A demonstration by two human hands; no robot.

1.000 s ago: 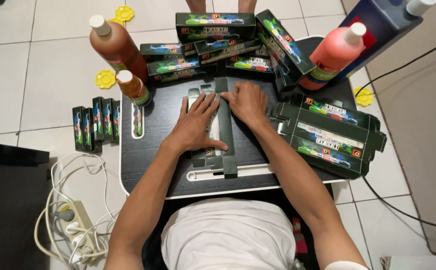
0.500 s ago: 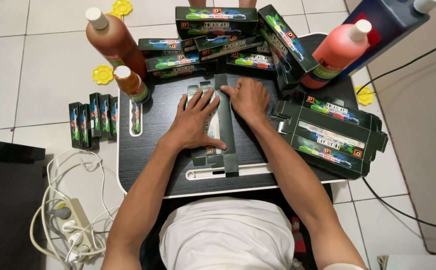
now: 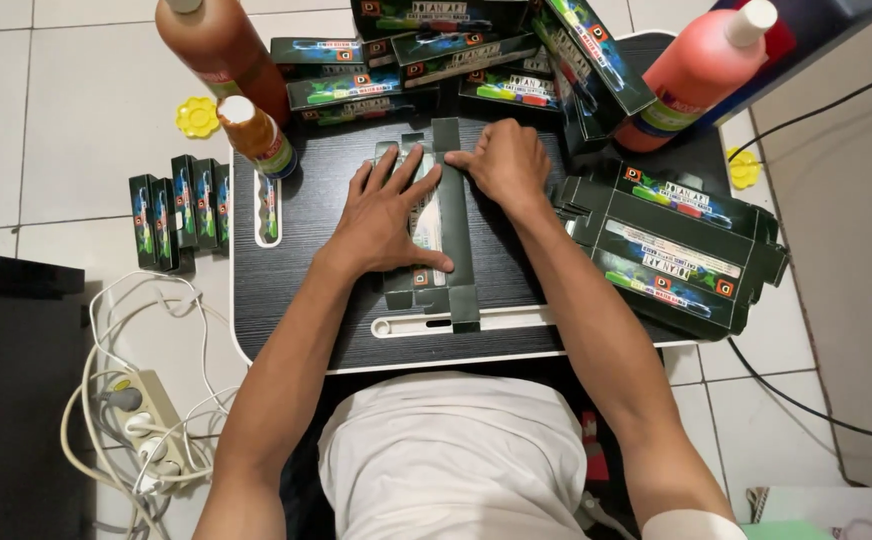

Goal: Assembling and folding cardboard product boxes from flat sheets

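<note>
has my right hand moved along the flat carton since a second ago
No. The right hand presses the same far end of the flat carton, level with the small orange bottle; only the camera shifted.

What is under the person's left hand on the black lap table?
The left hand lies flat on an unfolded dark green carton blank, which rests on the black lap table. The carton's printed middle under the palm is hidden.
</note>
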